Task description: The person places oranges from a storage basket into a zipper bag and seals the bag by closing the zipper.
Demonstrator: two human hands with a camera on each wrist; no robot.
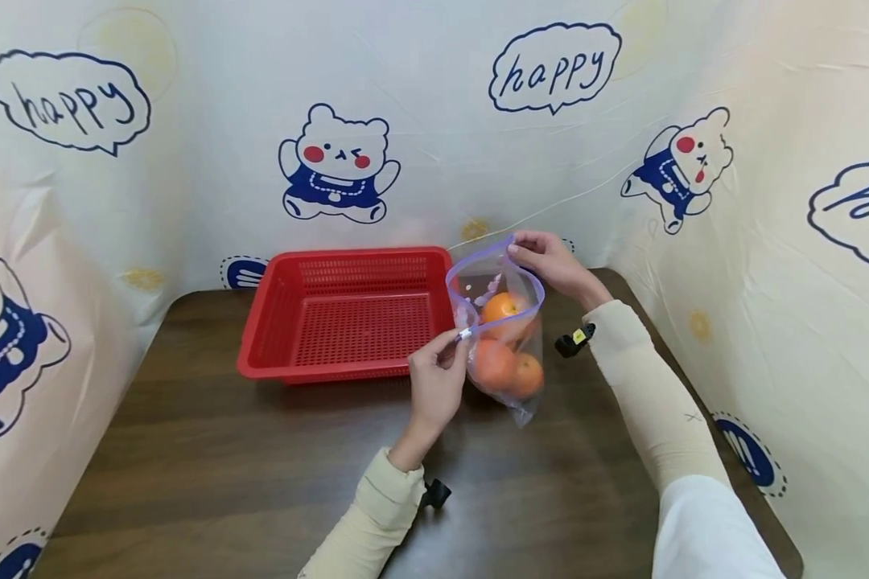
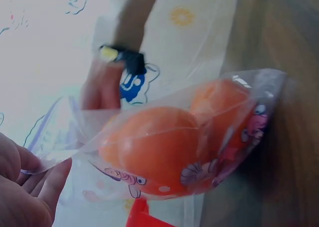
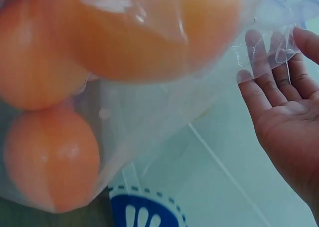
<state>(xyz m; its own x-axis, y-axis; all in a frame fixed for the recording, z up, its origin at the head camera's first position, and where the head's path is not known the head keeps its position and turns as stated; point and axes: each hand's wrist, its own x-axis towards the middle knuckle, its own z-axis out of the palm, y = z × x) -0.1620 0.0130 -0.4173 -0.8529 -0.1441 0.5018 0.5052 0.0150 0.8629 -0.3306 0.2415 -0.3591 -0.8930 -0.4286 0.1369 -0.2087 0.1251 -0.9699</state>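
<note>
A clear zip bag [image 1: 523,413] with a purple rim hangs with its mouth open wide. Several oranges [image 1: 494,366] fill its lower part, pressing against the film in both wrist views. My left hand [image 1: 437,386] pinches the near edge of the mouth, beside a small white piece on the rim. On the far side, my right hand [image 1: 556,264] holds the purple rim between thumb and fingers. The right wrist view shows that hand's fingers [image 3: 260,95] partly behind the clear film. Printed cartoon figures [image 2: 199,172] decorate the bag.
A red plastic basket [image 1: 273,310] with a perforated bottom stands left of the bag, its right side close to it. Both are at the back of the dark wooden table [image 1: 261,474]. A printed cloth [image 1: 434,153] hangs behind and along the sides.
</note>
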